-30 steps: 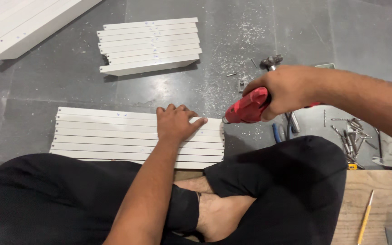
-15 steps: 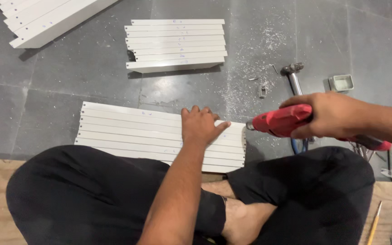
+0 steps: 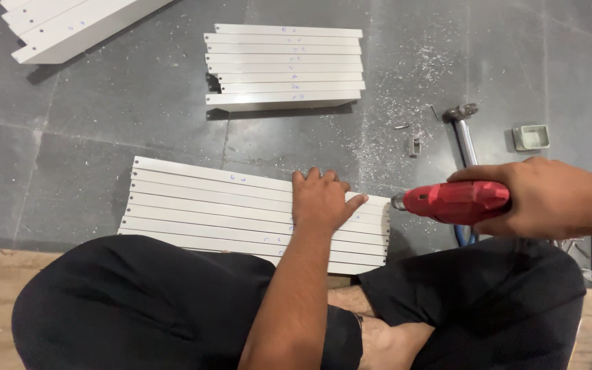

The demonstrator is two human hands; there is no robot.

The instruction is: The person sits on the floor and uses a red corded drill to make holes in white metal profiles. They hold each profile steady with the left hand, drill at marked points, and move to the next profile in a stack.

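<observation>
Single head-worn view, looking steeply down, close over crossed legs, grey floor (image 3: 104, 137) ahead

Smooth, matt white slats (image 3: 241, 212) are laid on a dull grey tiled floor (image 3: 104, 123); beside them, a glossy red plastic drill (image 3: 457, 202) is seen.

Left hand (image 3: 322, 201) — palm down, fingers together and pointing away from the body, thumb splayed to the right; forearm runs straight up from the lap, bare. Right hand (image 3: 539, 199) — enters from the right edge, wrist level, fingers curled in a closed grip, knuckles uppermost. Hands near each other, not touching. Legs crossed, one bare foot tucked between them.
</observation>
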